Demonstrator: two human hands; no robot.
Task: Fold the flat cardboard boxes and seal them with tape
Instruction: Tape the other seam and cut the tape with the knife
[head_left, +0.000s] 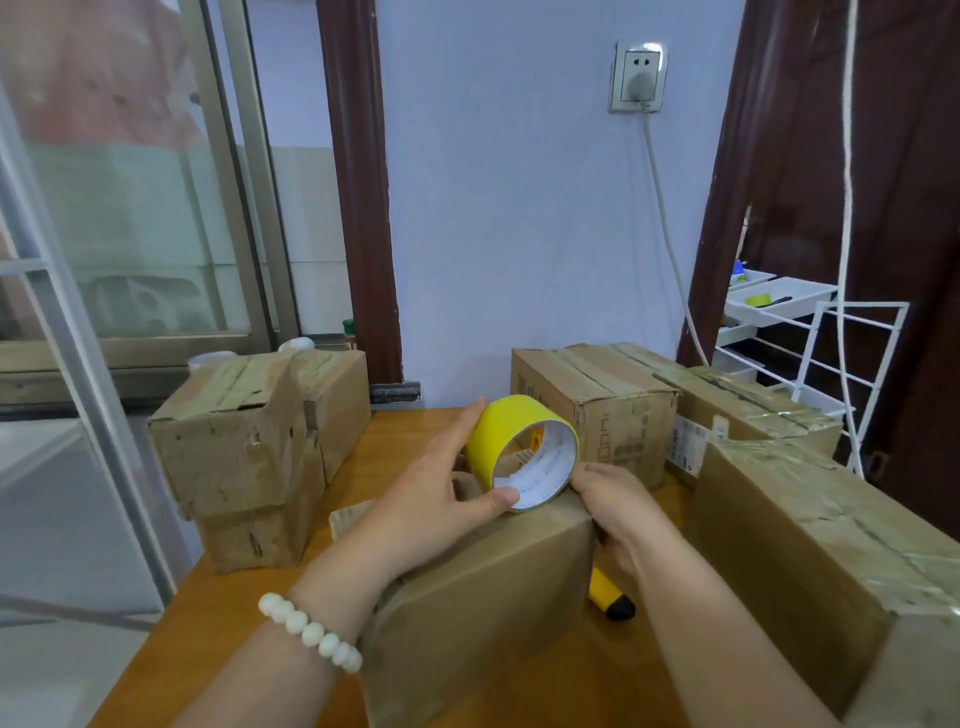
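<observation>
On my feed the left hand (441, 499) holds the wide yellow roll of tape (519, 447), thumb on the near rim of its white core and fingers (470, 423) laid along its outer face, so the fingers are clamped on the roll. The roll stands on edge on the far top edge of the plain brown cardboard box (483, 597), which sits on the orange-brown wooden table (395, 447) toward its near edge.

The right hand (618, 509) is curled over the box's far right corner, touching the roll's base. Its fingertips are hidden, so I cannot tell whether they pinch the tape's free end or only press the cardboard.

My worry is the anchor. If the roll is drawn back before the free end is stuck down, I'd expect the strip to lift or run skewed off the seam. The box looks light, so a hard pull could drag it too.

A yellow and black utility knife (610, 597) lies on the table just beside the box's right side, under the right forearm, and a sweep of that arm could knock it toward the near edge.
</observation>
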